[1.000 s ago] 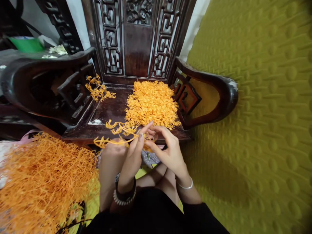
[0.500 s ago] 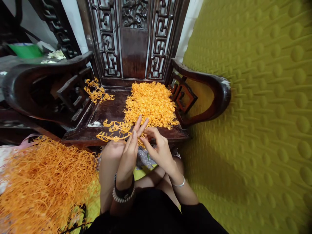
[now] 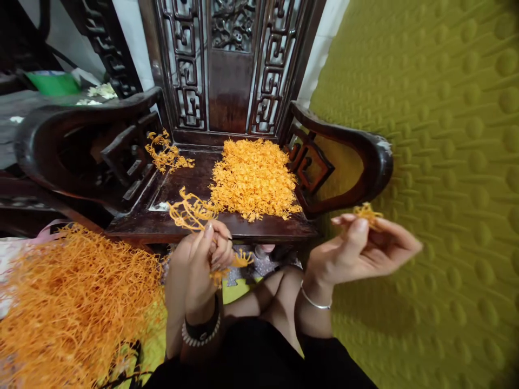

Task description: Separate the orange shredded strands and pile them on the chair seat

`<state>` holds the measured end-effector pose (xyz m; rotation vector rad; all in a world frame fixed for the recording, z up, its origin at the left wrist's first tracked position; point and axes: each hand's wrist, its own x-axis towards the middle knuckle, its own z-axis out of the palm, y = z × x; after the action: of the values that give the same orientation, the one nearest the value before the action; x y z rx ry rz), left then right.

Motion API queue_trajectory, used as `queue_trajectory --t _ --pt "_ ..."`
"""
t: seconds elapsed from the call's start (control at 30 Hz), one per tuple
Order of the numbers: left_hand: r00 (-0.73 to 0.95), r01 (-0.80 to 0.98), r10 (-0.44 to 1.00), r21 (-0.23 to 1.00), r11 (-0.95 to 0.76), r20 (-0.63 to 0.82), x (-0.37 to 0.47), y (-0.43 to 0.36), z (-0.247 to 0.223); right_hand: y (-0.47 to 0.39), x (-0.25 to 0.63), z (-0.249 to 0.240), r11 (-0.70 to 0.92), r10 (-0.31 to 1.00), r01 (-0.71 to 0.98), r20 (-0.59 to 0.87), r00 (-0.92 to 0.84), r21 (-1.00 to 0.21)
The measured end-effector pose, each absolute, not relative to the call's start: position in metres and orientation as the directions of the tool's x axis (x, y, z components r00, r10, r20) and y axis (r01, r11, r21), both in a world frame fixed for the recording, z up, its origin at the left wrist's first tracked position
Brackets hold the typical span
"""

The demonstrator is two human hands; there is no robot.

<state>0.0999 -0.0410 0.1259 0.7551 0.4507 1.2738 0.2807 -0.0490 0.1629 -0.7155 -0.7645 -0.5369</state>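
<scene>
My left hand [image 3: 214,251] is closed on a branching orange plastic strand [image 3: 188,210]. The strand's looped end sticks out over the chair's front edge, and its frilly tips show below my fingers. Out to the right, my right hand [image 3: 360,243] pinches a small frilly orange plastic piece [image 3: 367,213] between thumb and fingers, apart from the left hand. Similar small pieces form a dense heap [image 3: 255,178] on the dark wooden chair seat [image 3: 182,181]. Another orange branching cluster [image 3: 166,154] lies at the seat's back left.
A large pile of orange strands [image 3: 81,302] lies low on the left. Curved chair arms [image 3: 352,183] flank the seat, with a carved backrest [image 3: 229,89] behind. Studded yellow-green padding [image 3: 454,162] rises on the right. A green bowl [image 3: 54,84] stands at the far left.
My hands were together over the seat's front edge. The right hand has moved far right with a small orange piece, and the left fingers have curled around the strand.
</scene>
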Motion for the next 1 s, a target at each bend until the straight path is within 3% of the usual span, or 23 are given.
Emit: queue_trajectory --t 0.03,0.1,0.17,0.23,0.3,0.43,0.57,0.63,0.87,1.0 --pt "0.286 -0.669 0.95 0.737 0.103 0.126 0.097 -0.042 0.124 -0.039 0.288 0.166 0.604 -0.223 0.715 0.787 0.576 -0.352" --pt "0.369 -0.633 0.912 0.767 0.106 0.179 0.095 -0.044 0.124 -0.01 0.304 0.162 0.497 -0.118 0.79 0.874 0.472 -0.36" --pt "0.452 -0.595 0.87 0.793 0.128 0.198 0.096 -0.047 0.126 0.025 0.317 0.146 0.365 0.206 0.839 0.914 0.35 -0.404" --pt "0.488 -0.582 0.846 0.802 0.133 0.214 0.099 -0.049 0.131 0.055 0.325 0.125 0.253 0.507 0.852 0.812 0.287 -0.459" --pt "0.502 -0.591 0.837 0.793 0.149 0.216 0.104 -0.048 0.134 0.07 0.323 0.11 0.218 0.654 0.816 0.701 0.285 -0.535" --pt "0.58 -0.632 0.789 0.722 0.28 0.202 0.113 -0.04 0.126 0.042 0.298 0.115 0.364 0.717 0.61 0.63 0.298 -0.704" --pt "0.678 -0.597 0.706 0.714 0.365 0.206 0.122 -0.036 0.111 -0.018 0.272 0.147 0.517 0.846 0.333 0.531 -0.055 -0.789" --pt "0.693 -0.567 0.699 0.734 0.373 0.18 0.123 -0.037 0.109 -0.038 0.266 0.159 0.504 0.863 0.321 0.485 -0.144 -0.801" --pt "0.648 -0.54 0.742 0.791 0.288 0.172 0.109 -0.044 0.116 -0.058 0.264 0.157 0.454 0.891 0.271 0.442 -0.106 -0.849" --pt "0.651 -0.6 0.727 0.734 0.319 0.216 0.104 -0.047 0.118 -0.065 0.256 0.143 0.438 0.896 0.302 0.437 -0.074 -0.847"
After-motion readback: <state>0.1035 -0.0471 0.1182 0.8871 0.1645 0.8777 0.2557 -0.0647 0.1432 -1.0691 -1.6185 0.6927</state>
